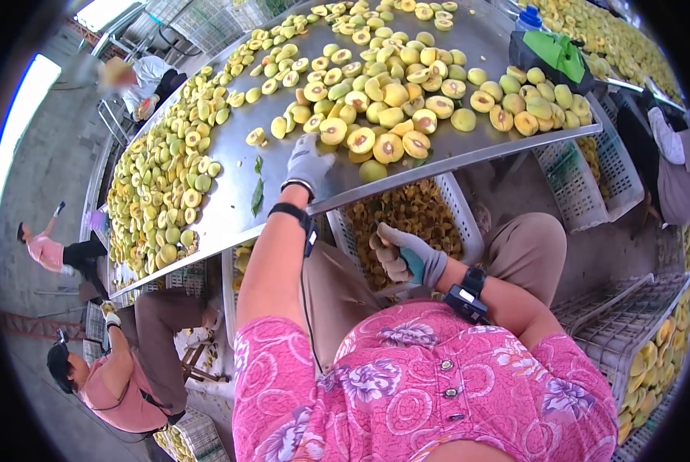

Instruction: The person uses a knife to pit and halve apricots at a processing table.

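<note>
My left hand, in a pale grey glove, reaches over the metal table with its fingers stretched toward a pile of yellow-green stone fruit. Many pieces are halved, with brown centres showing. A cut fruit half lies right beside its fingertips; I see nothing held there. Lower down, my right hand, gloved in grey with a teal patch, is closed above a white crate. A small dark tip shows near its fingers, but what it grips is mostly hidden. Brown-yellow fruit pieces fill that crate.
More fruit covers the table's left side, near a green leaf. A raised metal rim edges the table. Crates stand at right, with a fruit-filled one lower down. Another person sits at left.
</note>
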`<state>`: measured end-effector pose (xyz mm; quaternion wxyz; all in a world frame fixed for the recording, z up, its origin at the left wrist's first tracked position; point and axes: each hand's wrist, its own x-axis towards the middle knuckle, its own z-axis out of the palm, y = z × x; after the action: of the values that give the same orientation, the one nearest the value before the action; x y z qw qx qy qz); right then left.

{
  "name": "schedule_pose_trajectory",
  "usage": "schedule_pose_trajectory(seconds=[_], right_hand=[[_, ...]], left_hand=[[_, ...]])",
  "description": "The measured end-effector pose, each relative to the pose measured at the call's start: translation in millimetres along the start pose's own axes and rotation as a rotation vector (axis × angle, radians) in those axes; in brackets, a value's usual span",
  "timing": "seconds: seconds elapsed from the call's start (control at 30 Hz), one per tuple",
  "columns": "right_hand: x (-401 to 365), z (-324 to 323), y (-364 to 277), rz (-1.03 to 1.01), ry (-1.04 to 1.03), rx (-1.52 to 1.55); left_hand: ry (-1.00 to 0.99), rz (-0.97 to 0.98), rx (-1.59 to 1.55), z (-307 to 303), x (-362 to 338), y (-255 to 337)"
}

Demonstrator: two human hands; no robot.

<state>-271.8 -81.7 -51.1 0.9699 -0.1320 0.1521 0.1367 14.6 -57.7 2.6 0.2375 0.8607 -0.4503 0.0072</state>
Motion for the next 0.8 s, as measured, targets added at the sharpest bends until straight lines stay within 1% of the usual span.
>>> schedule_pose_trajectory(seconds=[0.07,0.13,0.2,0.23,0.27,0.33,0.37,0.43,0.47,0.53,0.57,0.6,0.67,0.7,0.73,0.8], right_hand=[[-2.4,-1.1,-1.4,-0.046,-0.102,-0.061],[-0.3,2.5,-4.6,-0.03,-0.085,-0.063],[-6.9,11.7,-2.5,-0.114,-0.003,-0.249],[-4.2,9.8,-3.9,-0.08,0.046,-0.231],[-5.0,15.4,-1.2,-0.085,0.031,-0.214],[-9.0,25.1,-6.1,-0.19,0.093,-0.418],[-12.7,32.3,-7.0,-0.212,0.076,-0.402],[-22.3,41.5,-11.9,-0.259,0.122,-0.51],[-25.5,45.9,-9.8,-0.256,0.113,-0.506],[-26.7,51.7,-14.3,-0.353,0.223,-0.653],[-25.5,53.6,-18.4,-0.43,0.233,-0.776],[-25.7,54.5,-20.8,-0.427,0.232,-0.776],[-28.4,58.5,-22.6,-0.525,0.247,-0.915],[-30.7,61.8,-23.4,-0.555,0.278,-0.978],[-27.4,63.7,-26.5,-0.553,0.279,-0.977],[-31.7,61.5,-22.8,-0.611,0.263,-1.01]], left_hand=[[-0.047,-0.07,0.054,17.3,15.7,12.2],[-0.041,-0.101,0.003,21.2,17.3,13.4],[-0.105,-0.169,0.027,19.2,16.7,17.9],[-0.055,-0.135,0.042,23.9,16.5,14.6],[-0.064,-0.129,0.062,16.9,11.2,17.2],[-0.069,-0.058,0.048,9.1,1.5,18.1],[-0.075,-0.037,0.071,0.4,0.0,21.0],[-0.081,-0.347,-0.702,-4.1,-10.0,20.3],[-0.08,-0.351,-0.693,-9.3,-19.5,19.1],[-0.097,-0.312,-1.382,-14.8,-32.4,16.3],[-0.089,-0.353,-1.541,-23.6,-53.3,38.4],[-0.087,-0.355,-1.541,-21.7,-63.4,48.0],[-0.058,-0.385,-1.726,-16.0,-79.9,58.4],[-0.088,-0.343,-1.742,-12.2,-86.7,59.1],[-0.089,-0.345,-1.742,-10.9,-89.2,59.6],[-0.181,-0.297,-1.814,-4.9,-106.8,72.6]])
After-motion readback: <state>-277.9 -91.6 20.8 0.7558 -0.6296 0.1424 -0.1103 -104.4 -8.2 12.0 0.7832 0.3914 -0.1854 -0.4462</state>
